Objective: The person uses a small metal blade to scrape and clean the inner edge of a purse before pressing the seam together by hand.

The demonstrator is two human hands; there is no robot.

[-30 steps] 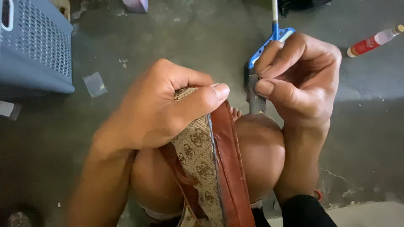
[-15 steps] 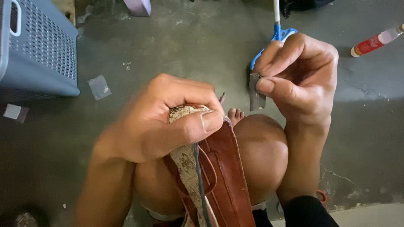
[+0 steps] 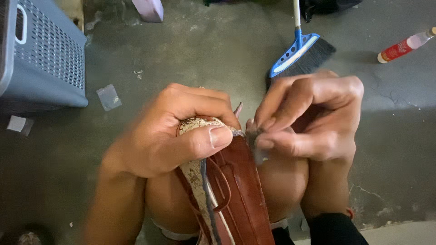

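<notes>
My left hand grips the top end of a brown leather bag piece with a beige patterned fabric panel, held over my bare knees. The thumb presses on the fabric edge. My right hand is pinched on a small dark tool or blade, right beside the leather's upper edge. A thin pointed tip shows between the two hands. What exactly the right fingers pinch is blurred.
A blue broom with dark bristles lies on the grey concrete floor behind my right hand. A red and white bottle lies at far right. A grey perforated plastic basket stands at left, with small scraps near it.
My right hand has come down and left, closer to the leather edge. The left hand has shifted its grip slightly, and the leather piece has turned so more brown shows.
</notes>
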